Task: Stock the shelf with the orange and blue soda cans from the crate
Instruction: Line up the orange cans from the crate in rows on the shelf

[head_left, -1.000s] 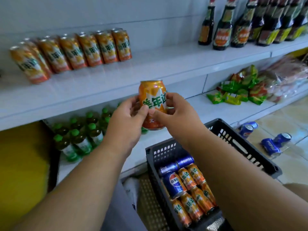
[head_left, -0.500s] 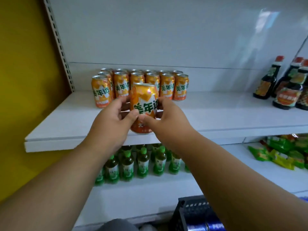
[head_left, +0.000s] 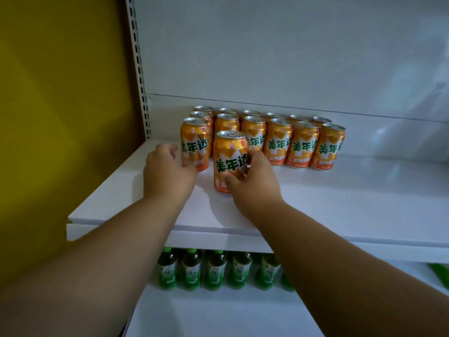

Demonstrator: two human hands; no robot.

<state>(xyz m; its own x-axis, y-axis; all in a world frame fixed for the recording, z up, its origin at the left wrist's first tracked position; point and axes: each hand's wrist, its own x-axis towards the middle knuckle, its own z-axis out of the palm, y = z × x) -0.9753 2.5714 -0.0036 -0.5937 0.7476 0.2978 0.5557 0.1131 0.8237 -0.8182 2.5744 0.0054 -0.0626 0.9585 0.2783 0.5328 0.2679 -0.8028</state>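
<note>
A: What differs from half a second back?

B: Then both hands held the orange can in the air, short of the shelf edge. Now it stands upright on the white shelf, and the left hand has let go of it — only the right hand holds it. The crate's corner has also dropped out of view.

A: Where does the can sit against the fingers?

B: The right thumb lies across its lower front and the fingers curl round its right side, so that hand grasps it. The left hand is off to the can's left, apart from it, its fingers loosely curled beside the nearest can of the stocked orange cans. Whether they actually grip that can, I cannot tell.

A: And the rows?

B: Just behind the right fingertips, standing upright in ranks toward the back panel. The held can stands alone in front of them.

A: What holds what?

B: The shelf carries only orange cans here. Below the wrists, the lower shelf carries a row of green bottles, upright
</note>
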